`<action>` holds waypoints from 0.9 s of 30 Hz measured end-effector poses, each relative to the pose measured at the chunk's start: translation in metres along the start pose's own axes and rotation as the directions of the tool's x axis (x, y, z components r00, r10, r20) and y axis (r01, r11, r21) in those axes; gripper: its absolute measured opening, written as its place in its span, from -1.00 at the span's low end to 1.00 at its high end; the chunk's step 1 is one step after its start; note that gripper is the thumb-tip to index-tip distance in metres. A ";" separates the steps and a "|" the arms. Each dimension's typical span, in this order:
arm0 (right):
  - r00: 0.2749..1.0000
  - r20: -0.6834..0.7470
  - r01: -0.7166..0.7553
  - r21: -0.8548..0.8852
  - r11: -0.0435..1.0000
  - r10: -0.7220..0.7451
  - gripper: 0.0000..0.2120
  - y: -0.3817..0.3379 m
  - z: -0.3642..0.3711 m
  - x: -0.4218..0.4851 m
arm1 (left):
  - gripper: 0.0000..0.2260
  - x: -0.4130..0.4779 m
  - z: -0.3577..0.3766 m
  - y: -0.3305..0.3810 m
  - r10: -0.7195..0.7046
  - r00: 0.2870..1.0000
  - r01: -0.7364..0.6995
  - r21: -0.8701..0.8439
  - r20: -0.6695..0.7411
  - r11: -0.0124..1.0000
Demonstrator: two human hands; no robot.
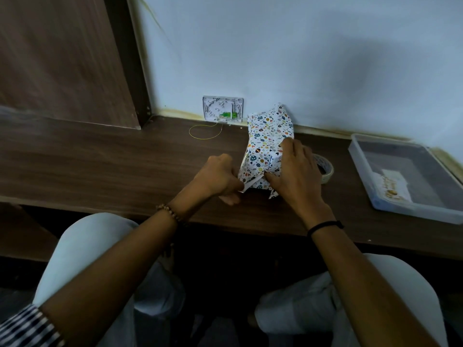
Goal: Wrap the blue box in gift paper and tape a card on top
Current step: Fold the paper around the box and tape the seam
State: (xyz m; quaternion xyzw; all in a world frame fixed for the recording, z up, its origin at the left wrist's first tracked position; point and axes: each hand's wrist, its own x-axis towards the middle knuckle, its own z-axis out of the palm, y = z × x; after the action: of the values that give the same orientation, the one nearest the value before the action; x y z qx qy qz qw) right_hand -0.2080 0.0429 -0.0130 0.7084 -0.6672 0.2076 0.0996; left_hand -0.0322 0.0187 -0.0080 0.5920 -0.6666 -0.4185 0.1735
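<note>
- A person seated at a dark brown wooden desk (100, 156) works with both hands on a box-shaped parcel (266, 136) covered in white gift paper printed with small coloured dots and hearts. It lies near the middle of the desk, its far end close against the pale wall.
- The left hand (220, 179), its fingers curled, pinches a pointed flap of the gift paper (246, 185) at the parcel's near-left corner.
- The right hand (293, 171) lies over the parcel's top right side, fingers stretched along the paper and thumb pressed on the fold at the near end.
- A roll of pale tape (327, 169) sits on the desk just beside the right hand, partly hidden behind it.
- Further right, a clear plastic tray (363, 161) holds a white card with yellow-orange print (394, 184).
- A white wall plate (223, 108) stands behind the parcel's left, with a thin yellow wire loop (205, 132) on the desk below it.
- A brown bead bracelet (167, 211) circles the left wrist, a black band (325, 225) the right.
</note>
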 end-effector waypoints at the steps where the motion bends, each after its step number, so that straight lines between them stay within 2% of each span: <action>1: 1.000 -0.002 -0.001 0.001 1.000 0.001 -0.28 0.000 0.000 0.000 | -0.85 -0.003 -0.001 0.002 -0.002 1.000 0.002 -0.024 0.021 1.000; 5: 1.000 -0.001 -0.003 0.005 1.000 0.003 -0.27 -0.001 0.001 0.000 | -0.73 -0.010 0.000 0.000 0.057 0.997 -0.056 0.011 -0.044 0.998; 14: 1.000 0.000 -0.002 0.011 1.000 0.002 -0.27 0.002 0.002 0.001 | -0.76 -0.014 -0.007 0.011 -0.025 0.998 0.018 0.110 0.064 0.994; 16: 1.000 -0.004 -0.002 0.018 1.000 0.003 -0.27 0.002 0.003 0.001 | -0.72 -0.014 -0.006 0.011 -0.027 0.997 0.015 0.159 0.071 0.987; 18: 1.000 -0.003 -0.005 0.023 1.000 0.005 -0.26 0.001 0.003 0.000 | -0.64 -0.014 -0.004 0.009 -0.008 1.000 0.004 0.277 0.013 0.961; 21: 1.000 -0.004 -0.004 0.024 1.000 0.004 -0.26 0.002 0.003 0.001 | -0.50 -0.015 0.007 0.011 0.154 0.958 0.018 0.584 -0.243 0.812; 22: 1.000 -0.003 -0.004 0.026 1.000 0.004 -0.25 0.002 0.003 0.001 | -0.43 -0.014 0.010 0.012 0.213 0.932 0.019 0.629 -0.291 0.777; 24: 1.000 0.004 -0.006 0.034 0.999 0.006 -0.26 0.001 0.002 0.002 | -0.20 -0.009 0.014 0.010 0.334 0.894 -0.054 0.666 -0.300 0.744; 26: 1.000 0.006 -0.004 0.043 0.999 0.004 -0.28 0.001 0.003 0.002 | 0.02 0.001 0.014 0.009 0.467 0.856 -0.179 0.720 -0.223 0.671; 27: 1.000 0.006 -0.002 0.049 0.999 0.002 -0.28 0.001 0.003 0.002 | 0.07 0.008 0.012 0.009 0.521 0.836 -0.229 0.754 -0.171 0.616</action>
State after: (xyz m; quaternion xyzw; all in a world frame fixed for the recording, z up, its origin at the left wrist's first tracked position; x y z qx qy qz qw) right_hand -0.2090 0.0399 -0.0147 0.7105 -0.6630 0.2217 0.0800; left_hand -0.0490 0.0152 -0.0105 0.5238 -0.8390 0.0373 0.1423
